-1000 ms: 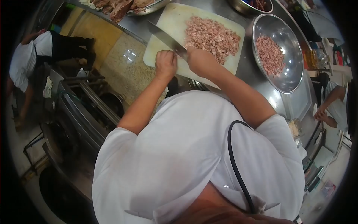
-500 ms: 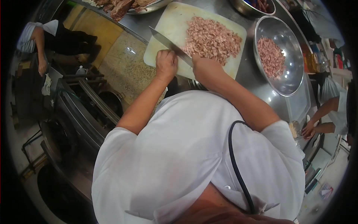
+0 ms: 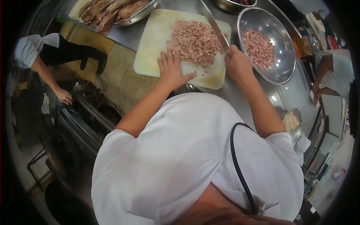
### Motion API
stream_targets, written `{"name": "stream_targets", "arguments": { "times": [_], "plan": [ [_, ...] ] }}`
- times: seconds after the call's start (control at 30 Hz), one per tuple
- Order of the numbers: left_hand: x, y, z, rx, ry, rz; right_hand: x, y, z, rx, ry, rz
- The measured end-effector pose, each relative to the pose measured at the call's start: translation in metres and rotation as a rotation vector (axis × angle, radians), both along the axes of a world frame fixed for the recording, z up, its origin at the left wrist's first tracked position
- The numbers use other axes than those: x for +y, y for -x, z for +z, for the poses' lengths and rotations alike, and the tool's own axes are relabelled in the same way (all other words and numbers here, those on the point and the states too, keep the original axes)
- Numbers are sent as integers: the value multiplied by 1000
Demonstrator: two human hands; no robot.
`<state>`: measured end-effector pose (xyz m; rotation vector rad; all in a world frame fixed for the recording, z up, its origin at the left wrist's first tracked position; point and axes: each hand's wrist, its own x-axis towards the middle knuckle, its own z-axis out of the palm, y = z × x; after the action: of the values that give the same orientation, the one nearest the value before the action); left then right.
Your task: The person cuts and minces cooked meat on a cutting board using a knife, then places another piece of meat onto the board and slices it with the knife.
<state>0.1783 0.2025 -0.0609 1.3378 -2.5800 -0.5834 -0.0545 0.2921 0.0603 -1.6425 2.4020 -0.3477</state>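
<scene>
My right hand (image 3: pixel 239 64) is closed round the handle of a large kitchen knife (image 3: pixel 215 25), its blade pointing away from me along the right side of the chopped meat (image 3: pixel 197 41). The heap of small pinkish-brown pieces lies on a white cutting board (image 3: pixel 150 48). My left hand (image 3: pixel 172 71) lies flat with fingers spread on the board, fingertips at the heap's near left edge. Right of the board stands a steel bowl (image 3: pixel 283 56) with more chopped meat (image 3: pixel 258 49) inside.
Large pieces of meat (image 3: pixel 112 11) fill a metal bowl (image 3: pixel 144 13) at the back left. Another bowl (image 3: pixel 232 5) stands at the back. A co-worker (image 3: pixel 45 56) stands at far left, another person (image 3: pixel 333 71) at right. A small container (image 3: pixel 292 120) sits near my right elbow.
My right hand has carried the knife from the heap's left side to its right. My left hand has gone from closed beside the blade to spread flat. The view has shifted.
</scene>
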Motion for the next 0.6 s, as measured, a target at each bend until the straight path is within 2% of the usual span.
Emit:
{"name": "stream_targets", "arguments": {
  "times": [0.07, 0.23, 0.33, 0.4, 0.53, 0.6],
  "plan": [
    [-3, 13, 7, -20, 11, -44, 8, 13, -16, 136, -42, -78],
    [-6, 36, 10, -93, 5, -74, 12, 22, -45, 175, -75, -131],
    [-12, 43, -4, -16, 81, -18, 11, 18, -51, 129, -119, -104],
    [-17, 49, -12, 138, 153, -13, 11, 9, -45, 29, -166, -29],
    [-23, 55, -10, 159, 187, -11, 10, -8, -39, -14, -157, 39],
    [-21, 57, -2, 115, 118, -37, 11, -14, -38, -186, -83, -29]
  ]
}}
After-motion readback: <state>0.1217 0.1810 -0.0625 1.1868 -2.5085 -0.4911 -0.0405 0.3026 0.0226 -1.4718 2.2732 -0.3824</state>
